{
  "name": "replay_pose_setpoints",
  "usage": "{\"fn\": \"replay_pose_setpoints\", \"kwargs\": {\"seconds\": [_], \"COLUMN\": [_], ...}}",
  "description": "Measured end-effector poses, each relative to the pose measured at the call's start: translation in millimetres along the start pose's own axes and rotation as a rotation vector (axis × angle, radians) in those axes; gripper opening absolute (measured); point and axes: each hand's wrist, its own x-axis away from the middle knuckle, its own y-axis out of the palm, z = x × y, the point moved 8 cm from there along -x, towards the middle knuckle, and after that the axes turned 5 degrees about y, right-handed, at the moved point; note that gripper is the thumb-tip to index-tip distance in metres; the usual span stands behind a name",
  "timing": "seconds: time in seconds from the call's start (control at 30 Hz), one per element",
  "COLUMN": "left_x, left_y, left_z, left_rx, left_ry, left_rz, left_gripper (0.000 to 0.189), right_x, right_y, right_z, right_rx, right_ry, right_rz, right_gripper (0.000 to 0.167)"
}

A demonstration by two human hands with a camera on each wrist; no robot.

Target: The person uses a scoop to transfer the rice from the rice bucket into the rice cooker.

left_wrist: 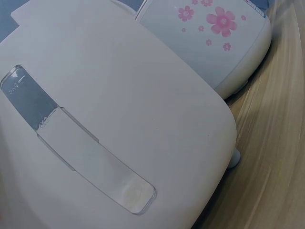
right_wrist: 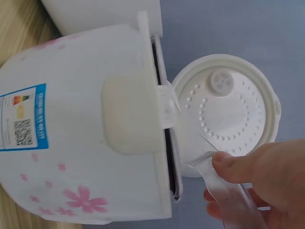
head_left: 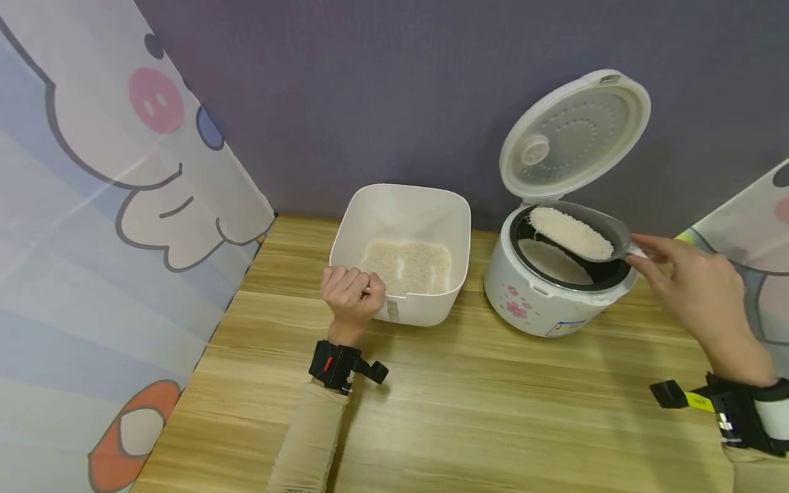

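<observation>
My right hand (head_left: 703,294) grips the handle of a clear scoop (head_left: 616,229), its thumb on top in the right wrist view. A mound of white rice (head_left: 570,233) lies in the scoop, which is over the rice cooker (head_left: 536,301). Pale rice or a pale surface shows within the dark inner pot (head_left: 607,277) below. My left hand (head_left: 351,294), fingers curled, holds the front left rim of a white rice bin (head_left: 403,205). Rice (head_left: 407,263) covers the bin's floor. The left wrist view shows the bin's clear gauge strip (left_wrist: 95,152), but not the hand.
The cooker's lid (head_left: 576,133) stands raised behind the pot. Bin and cooker stand side by side on a wood-grain table (head_left: 462,411). A dark grey wall (head_left: 370,89) rises behind them, and a cartoon-print sheet (head_left: 92,239) borders the left side.
</observation>
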Motion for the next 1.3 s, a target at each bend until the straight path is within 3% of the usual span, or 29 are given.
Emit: {"fn": "replay_pose_setpoints", "kwargs": {"seconds": [0.33, 0.7, 0.93, 1.1, 1.3], "left_x": [-1.1, -1.2, -1.0, -2.5, -6.4], "left_y": [1.9, 8.2, 10.0, 10.2, 11.1], "left_z": [0.1, -4.4, -6.0, -6.5, -6.2], "left_rx": [-0.003, -0.005, -0.005, -0.002, 0.023], "left_ry": [0.002, -0.012, -0.009, -0.002, 0.019], "left_rz": [-0.014, -0.053, -0.072, -0.09, -0.185], "left_gripper": [0.032, 0.034, 0.034, 0.035, 0.038], "right_x": [8.7, 13.7, 17.8, 22.8, 32.9], "right_y": [1.5, -1.5, -3.2, -5.2, -7.1], "right_z": [2.6, -4.9, -9.7, -16.6, -26.9], "right_rx": [-0.012, -0.001, -0.004, 0.02, 0.058], "right_ry": [-0.001, -0.098, -0.158, -0.232, -0.332], "right_rz": [0.147, 0.311, 0.356, 0.466, 0.639], "right_gripper": [0.037, 0.04, 0.031, 0.025, 0.012]}}
